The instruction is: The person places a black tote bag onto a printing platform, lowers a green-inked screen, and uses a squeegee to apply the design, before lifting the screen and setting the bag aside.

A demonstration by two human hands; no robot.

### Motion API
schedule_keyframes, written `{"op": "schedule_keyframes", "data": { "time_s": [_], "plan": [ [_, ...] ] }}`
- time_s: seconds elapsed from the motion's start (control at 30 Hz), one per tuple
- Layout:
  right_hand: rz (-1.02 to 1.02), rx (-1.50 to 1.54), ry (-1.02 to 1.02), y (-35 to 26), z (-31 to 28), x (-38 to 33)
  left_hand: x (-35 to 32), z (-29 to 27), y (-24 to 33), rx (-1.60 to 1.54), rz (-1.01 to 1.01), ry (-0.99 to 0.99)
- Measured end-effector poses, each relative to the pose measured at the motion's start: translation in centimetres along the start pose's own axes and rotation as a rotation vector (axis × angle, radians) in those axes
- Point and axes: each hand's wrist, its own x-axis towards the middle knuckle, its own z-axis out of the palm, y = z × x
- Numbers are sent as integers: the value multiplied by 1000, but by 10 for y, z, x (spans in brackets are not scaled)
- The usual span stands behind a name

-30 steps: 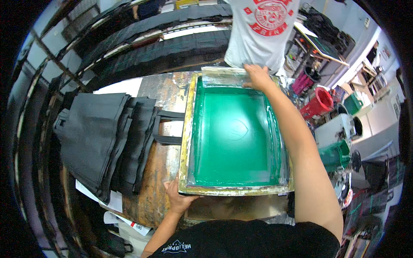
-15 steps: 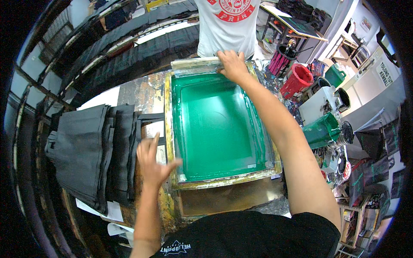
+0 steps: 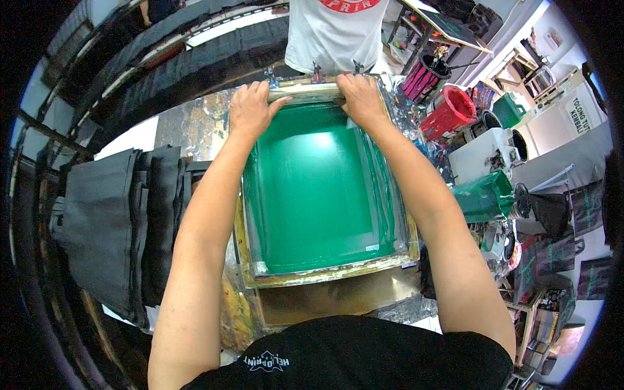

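A screen-printing frame (image 3: pixel 325 275) with yellowish, ink-stained edges lies on the table before me, its mesh covered by wet green ink (image 3: pixel 312 188). At the frame's far end a pale, long-handled squeegee (image 3: pixel 305 93) lies crosswise. My left hand (image 3: pixel 251 112) grips its left end, thumb turned inward over the near side. Its right end is in my right hand (image 3: pixel 364 103), fingers wrapped over the top. The squeegee's lower edge meets the ink at the far side; its blade is mostly hidden.
Left of the frame lies a stack of black fabric pieces (image 3: pixel 101 224). Clamps (image 3: pixel 316 72) stand beyond the squeegee, near a person in a white shirt (image 3: pixel 335 42). At right are a red bucket (image 3: pixel 453 106), a white jerrycan (image 3: pixel 482 158) and a green container (image 3: pixel 481 197).
My left hand has moved from the frame's near left side up to the squeegee's left end and closed on it. My right hand has stayed on the squeegee. The view has shifted slightly.
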Motion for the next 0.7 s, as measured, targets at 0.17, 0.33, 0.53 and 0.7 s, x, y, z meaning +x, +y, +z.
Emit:
{"op": "schedule_keyframes", "data": {
  "time_s": [0.17, 0.33, 0.53, 0.7],
  "plan": [
    [-30, -71, -3, 1, -7, -2, -7, 8, -1, 43, 84, 104],
    [-57, -26, -84, -11, -30, -26, -41, -4, 6, 86, 118, 175],
    [-36, -9, -222, -34, -76, -83, -100, -48, 40, 44, 78, 139],
    [-66, 4, -231, -62, -126, -140, -158, -87, 64, -25, 92, 103]
  ]
}}
